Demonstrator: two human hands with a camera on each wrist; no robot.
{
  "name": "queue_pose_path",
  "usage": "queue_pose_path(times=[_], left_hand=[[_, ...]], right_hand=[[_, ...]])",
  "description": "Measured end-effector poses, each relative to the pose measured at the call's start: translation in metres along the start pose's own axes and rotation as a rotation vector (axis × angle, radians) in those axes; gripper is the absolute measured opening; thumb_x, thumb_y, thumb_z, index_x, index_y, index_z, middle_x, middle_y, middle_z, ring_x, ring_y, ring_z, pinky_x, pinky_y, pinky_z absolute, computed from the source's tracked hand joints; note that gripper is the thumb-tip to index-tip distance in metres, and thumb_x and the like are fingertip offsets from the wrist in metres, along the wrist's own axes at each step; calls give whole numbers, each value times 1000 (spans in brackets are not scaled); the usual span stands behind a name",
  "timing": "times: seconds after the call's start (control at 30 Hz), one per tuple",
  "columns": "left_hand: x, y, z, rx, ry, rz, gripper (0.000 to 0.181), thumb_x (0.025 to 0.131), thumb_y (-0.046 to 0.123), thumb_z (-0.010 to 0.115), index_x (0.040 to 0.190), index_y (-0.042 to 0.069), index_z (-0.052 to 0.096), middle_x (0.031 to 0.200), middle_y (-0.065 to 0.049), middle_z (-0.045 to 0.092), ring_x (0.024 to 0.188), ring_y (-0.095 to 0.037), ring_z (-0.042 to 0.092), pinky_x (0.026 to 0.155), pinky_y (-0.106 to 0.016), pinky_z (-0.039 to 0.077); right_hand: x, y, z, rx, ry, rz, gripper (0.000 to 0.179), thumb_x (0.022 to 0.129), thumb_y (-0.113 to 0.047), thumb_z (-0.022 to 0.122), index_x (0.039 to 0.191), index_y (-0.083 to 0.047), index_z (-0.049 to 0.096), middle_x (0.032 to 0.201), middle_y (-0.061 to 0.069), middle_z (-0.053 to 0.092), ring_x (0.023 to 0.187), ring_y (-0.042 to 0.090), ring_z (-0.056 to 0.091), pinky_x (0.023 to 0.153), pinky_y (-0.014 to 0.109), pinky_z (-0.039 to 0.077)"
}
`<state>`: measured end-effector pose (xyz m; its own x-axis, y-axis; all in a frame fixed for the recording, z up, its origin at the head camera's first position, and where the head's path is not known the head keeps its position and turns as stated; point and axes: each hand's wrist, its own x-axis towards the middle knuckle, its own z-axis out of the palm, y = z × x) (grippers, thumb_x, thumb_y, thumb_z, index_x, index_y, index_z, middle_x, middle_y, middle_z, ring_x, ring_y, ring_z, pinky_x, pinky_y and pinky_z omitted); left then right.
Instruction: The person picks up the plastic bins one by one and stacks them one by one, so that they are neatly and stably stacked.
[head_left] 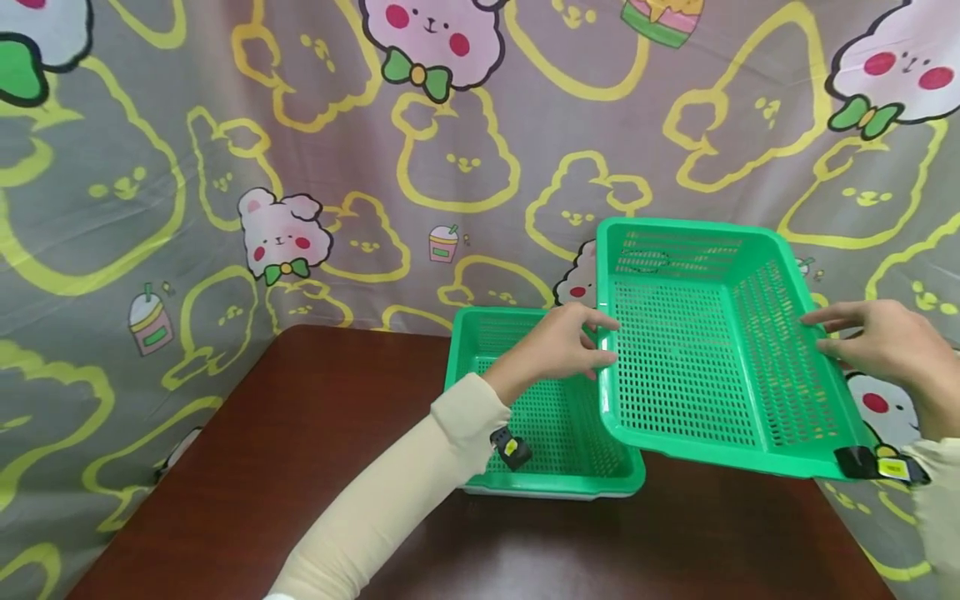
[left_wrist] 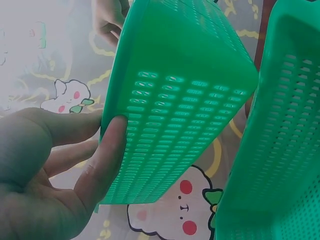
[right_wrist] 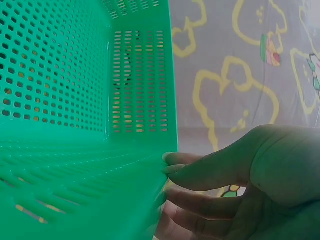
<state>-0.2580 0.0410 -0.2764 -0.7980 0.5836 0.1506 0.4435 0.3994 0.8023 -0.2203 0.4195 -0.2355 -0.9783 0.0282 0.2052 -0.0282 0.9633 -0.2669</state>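
Observation:
A green perforated plastic basket (head_left: 678, 358) is held up in the air, tilted so that its inside faces the head camera. My left hand (head_left: 566, 342) pinches its left rim; in the left wrist view the thumb (left_wrist: 107, 155) lies on the outer wall just under the rim. On the opposite side, my right hand (head_left: 885, 337) grips the right rim with thumb and fingers. Below and to the left, a second green basket (head_left: 555, 482) stands upright on the table, partly covered by my left forearm and the raised basket. A whitish edge shows beneath its front rim.
The dark reddish-brown table (head_left: 300, 433) extends left and forward of the standing basket. Directly behind it hangs a grey curtain (head_left: 480, 275) printed with cartoon rabbits and yellow outlines, which also runs along the left side. A small black camera (head_left: 513, 450) sits at my left wrist.

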Motion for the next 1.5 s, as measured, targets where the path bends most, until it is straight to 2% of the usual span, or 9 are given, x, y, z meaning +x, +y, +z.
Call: queue_pose_path(times=[0.17, 0.4, 0.5, 0.63, 0.73, 0.93, 1.07, 1.27, 1.5], left_hand=[[-3, -3, -3, -14, 2, 9, 48, 96, 13, 74, 143, 14, 63, 148, -13, 51, 65, -10, 75, 82, -21, 59], [-8, -5, -8, -65, 9, -7, 48, 96, 13, 73, 143, 13, 62, 146, -14, 52, 72, -17, 77, 76, -22, 61], [-11, -5, -12, -93, 13, -9, 48, 96, 11, 73, 143, 12, 62, 143, -13, 52, 75, -22, 77, 73, -25, 63], [-14, -5, -19, -112, 28, -16, 48, 96, 10, 73, 143, 11, 62, 136, -14, 56, 75, -23, 77, 70, -28, 64], [-17, -5, -25, -93, 40, -19, 48, 95, 10, 74, 142, 12, 63, 136, -15, 58, 72, -19, 76, 70, -28, 64], [-23, -7, -38, -60, 59, -39, 48, 95, 12, 75, 142, 15, 63, 143, -12, 56, 72, -18, 76, 73, -27, 64], [-28, -9, -47, -46, 61, -41, 49, 95, 12, 75, 143, 15, 63, 145, -13, 55, 75, -20, 77, 74, -27, 64], [-36, -9, -58, -37, 55, -44, 49, 95, 12, 75, 142, 13, 63, 143, -14, 55, 77, -21, 77, 72, -28, 64], [-46, -15, -71, -58, 56, -56, 46, 94, 10, 75, 140, 10, 64, 135, -14, 55, 79, -19, 76, 71, -31, 65]], right_hand=[[1, -4, 0, -16, -2, 14, 37, 95, 2, 58, 128, 18, 54, 121, 50, 48, 68, 41, 70, 57, 49, 58], [4, -18, -5, -32, -37, 29, 39, 95, -1, 57, 130, 14, 55, 124, 47, 49, 69, 30, 65, 54, 33, 48], [7, -22, -7, -30, -49, 23, 39, 95, -2, 57, 131, 12, 55, 126, 46, 50, 70, 31, 66, 55, 31, 46], [13, -28, -7, -7, -65, -5, 39, 95, -2, 57, 131, 13, 56, 126, 47, 51, 78, 40, 71, 58, 39, 55], [18, -33, -6, 12, -84, -14, 40, 95, -2, 58, 132, 13, 56, 128, 47, 50, 78, 39, 72, 61, 43, 58], [25, -41, -7, 47, -130, -45, 42, 97, -5, 60, 136, 10, 57, 135, 46, 49, 74, 27, 75, 60, 33, 56], [25, -45, -6, 86, -165, -61, 42, 99, -7, 60, 139, 9, 55, 136, 46, 48, 80, 31, 77, 65, 36, 61], [25, -53, 0, 91, -161, -85, 42, 101, -11, 60, 139, 6, 56, 134, 43, 51, 86, 37, 76, 64, 36, 57], [26, -65, 6, 153, -163, -112, 43, 101, -8, 60, 140, 8, 54, 133, 42, 50, 89, 37, 75, 73, 46, 64]])
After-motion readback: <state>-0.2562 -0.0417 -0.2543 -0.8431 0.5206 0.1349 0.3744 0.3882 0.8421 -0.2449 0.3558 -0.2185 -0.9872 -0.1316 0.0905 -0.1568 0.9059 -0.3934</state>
